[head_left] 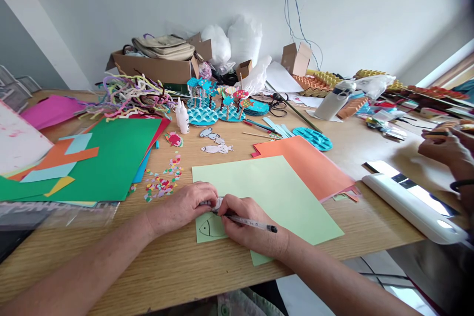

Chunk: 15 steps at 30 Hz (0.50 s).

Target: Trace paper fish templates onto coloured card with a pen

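My right hand (246, 217) grips a clear-barrelled pen (259, 225) with a black end cap, its tip hidden behind my fingers. Under it lies a pale green paper sheet (274, 187), where a fish outline (209, 228) is drawn near the left corner. My left hand (194, 202) is closed over the sheet's left edge, fingers bent on a small grey-white paper cut-out (218, 202), mostly covered by both hands. Beyond the sheet lie white fish cut-outs (217, 148) and a red decorated paper fish (174, 139). Tiny coloured paper bits (163, 185) are scattered left of the sheet.
Green card (114, 158) and paper strips lie left; orange paper (303, 163) lies right. Glue bottles (182, 118), blue wave crafts (202, 114) and pipe cleaners (133, 94) stand behind. A white laminator-like device (411, 207) is at right, near another person's hands (446, 145).
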Motion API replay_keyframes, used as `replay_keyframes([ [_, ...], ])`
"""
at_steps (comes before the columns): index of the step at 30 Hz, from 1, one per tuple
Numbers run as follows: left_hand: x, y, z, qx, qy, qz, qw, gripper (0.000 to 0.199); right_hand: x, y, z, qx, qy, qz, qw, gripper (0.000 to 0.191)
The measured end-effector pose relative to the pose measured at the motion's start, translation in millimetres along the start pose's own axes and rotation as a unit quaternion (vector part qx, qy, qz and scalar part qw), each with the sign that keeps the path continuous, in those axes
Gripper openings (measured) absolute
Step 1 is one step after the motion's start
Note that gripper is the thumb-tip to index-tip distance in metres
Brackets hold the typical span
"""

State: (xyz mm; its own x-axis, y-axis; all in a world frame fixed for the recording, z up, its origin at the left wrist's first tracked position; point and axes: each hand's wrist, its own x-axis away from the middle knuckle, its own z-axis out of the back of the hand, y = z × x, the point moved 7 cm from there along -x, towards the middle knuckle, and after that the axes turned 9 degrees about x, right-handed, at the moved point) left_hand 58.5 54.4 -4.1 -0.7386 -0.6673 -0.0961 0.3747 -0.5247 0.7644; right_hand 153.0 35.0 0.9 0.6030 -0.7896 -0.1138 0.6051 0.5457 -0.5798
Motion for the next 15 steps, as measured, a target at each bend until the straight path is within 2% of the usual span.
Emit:
replay_keyframes([
  [15, 1.0, 0.7, -1.8, -0.019, -0.004, -0.003, 1.0, 0.012, 7.1, 9.9, 2.1, -0.026, 0.011, -0.029, 0.999, 0.02],
])
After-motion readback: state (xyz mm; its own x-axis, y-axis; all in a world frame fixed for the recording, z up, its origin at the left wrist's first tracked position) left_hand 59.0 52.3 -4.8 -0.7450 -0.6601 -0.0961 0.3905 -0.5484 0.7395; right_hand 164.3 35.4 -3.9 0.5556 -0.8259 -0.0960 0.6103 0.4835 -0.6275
